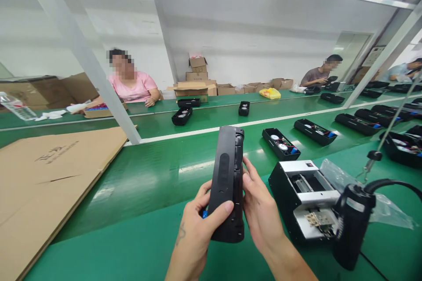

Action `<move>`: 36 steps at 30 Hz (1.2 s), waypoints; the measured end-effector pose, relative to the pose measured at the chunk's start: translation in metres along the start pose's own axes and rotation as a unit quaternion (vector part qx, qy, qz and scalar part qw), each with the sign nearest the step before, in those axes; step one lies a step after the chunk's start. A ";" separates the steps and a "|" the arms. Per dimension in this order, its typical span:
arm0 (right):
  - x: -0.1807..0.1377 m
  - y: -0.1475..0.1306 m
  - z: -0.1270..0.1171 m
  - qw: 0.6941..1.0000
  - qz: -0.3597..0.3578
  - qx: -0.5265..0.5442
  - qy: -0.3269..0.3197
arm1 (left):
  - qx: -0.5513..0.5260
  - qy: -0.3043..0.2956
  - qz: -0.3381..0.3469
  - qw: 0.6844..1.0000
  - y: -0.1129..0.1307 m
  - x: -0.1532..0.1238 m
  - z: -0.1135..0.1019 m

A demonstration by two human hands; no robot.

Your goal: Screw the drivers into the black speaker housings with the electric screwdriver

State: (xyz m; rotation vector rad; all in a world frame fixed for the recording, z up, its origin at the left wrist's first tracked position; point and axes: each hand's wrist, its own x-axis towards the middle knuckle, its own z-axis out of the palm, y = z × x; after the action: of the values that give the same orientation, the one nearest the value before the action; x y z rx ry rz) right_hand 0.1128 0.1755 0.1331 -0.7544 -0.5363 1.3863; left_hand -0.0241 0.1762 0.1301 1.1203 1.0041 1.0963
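A long black speaker housing [224,180] is held upright, slightly tilted, between my two hands over the green bench. My left hand [204,219] grips its left side, the thumb lying across the front near the lower end. Along the right edge, the fingers of my right hand [260,202] are wrapped behind the housing. A bit of blue [205,214] shows beside my left fingers. To the right of my hands stands a black and silver screw feeder [306,202]. A black electric screwdriver [354,224] hangs from a cable in front of it.
Open black housings with white round speakers [281,145] lie along the green conveyor [158,162]. A flat cardboard sheet [59,171] covers the left side. Metal posts [385,61] rise from the line. Clear plastic film [382,208] lies behind the screwdriver. Co-workers sit across the line.
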 end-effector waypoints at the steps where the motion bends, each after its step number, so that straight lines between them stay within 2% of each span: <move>1: 0.003 -0.001 -0.002 1.000 -0.011 -0.007 0.003 | 0.015 -0.004 0.009 1.000 0.002 0.000 -0.004; 3: 0.010 -0.006 -0.008 0.998 -0.053 -0.018 0.019 | 0.046 -0.024 0.025 0.998 0.005 0.000 -0.015; 6: 0.019 -0.016 -0.020 0.993 -0.105 -0.029 0.041 | 0.097 -0.089 0.038 0.991 0.012 -0.001 -0.033; 8: 0.021 -0.021 -0.026 0.993 -0.107 -0.038 0.046 | 0.123 -0.128 0.037 0.983 0.015 -0.003 -0.041; 11: 0.019 -0.025 -0.030 0.991 -0.104 -0.056 0.056 | 0.130 -0.150 0.032 0.980 0.017 -0.005 -0.046; 17: 0.018 -0.024 -0.027 0.989 -0.099 -0.065 0.090 | 0.085 -0.161 -0.004 0.983 0.014 -0.001 -0.049; 28: 0.024 -0.022 -0.028 0.994 -0.065 0.003 0.088 | 0.122 -0.148 -0.013 0.981 0.016 -0.003 -0.046; 36: 0.025 -0.022 -0.028 0.991 -0.081 -0.056 0.086 | 0.075 -0.152 -0.018 0.985 0.012 0.001 -0.046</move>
State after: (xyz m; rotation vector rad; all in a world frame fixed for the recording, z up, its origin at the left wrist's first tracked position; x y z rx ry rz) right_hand 0.1512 0.1953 0.1288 -0.8928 -0.5298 1.1361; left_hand -0.0707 0.1856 0.1347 1.3402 0.8703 0.8012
